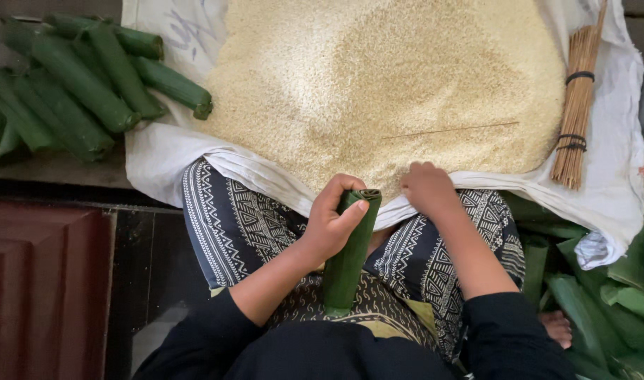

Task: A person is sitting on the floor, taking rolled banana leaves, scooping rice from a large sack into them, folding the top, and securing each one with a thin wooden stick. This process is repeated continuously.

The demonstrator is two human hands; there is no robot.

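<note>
- Left hand [332, 225] clenched round a rolled green leaf tube [351, 250], which stood upright over the patterned lap, open end far.
- Right hand [427, 188] rested at the near edge of the rice heap [385, 84], fingers curled into the grains, holding nothing visible.
- Filled leaf rolls [83, 84] lay far left; a stick bundle [578, 98] lay right on the white cloth [610, 190].

upper centre: rice heap [385, 77] on cloth [621, 176] | upper left: stacked leaf rolls [75, 84], beside cloth | upper right: stick bundle [578, 98] on cloth edge, right of heap | lower centre: leaf tube [351, 246] upright on lap, left hand [330, 225] around it, right hand [427, 188] at heap's near edge | lower right: loose leaves [603, 295], possibly on the floor
</note>
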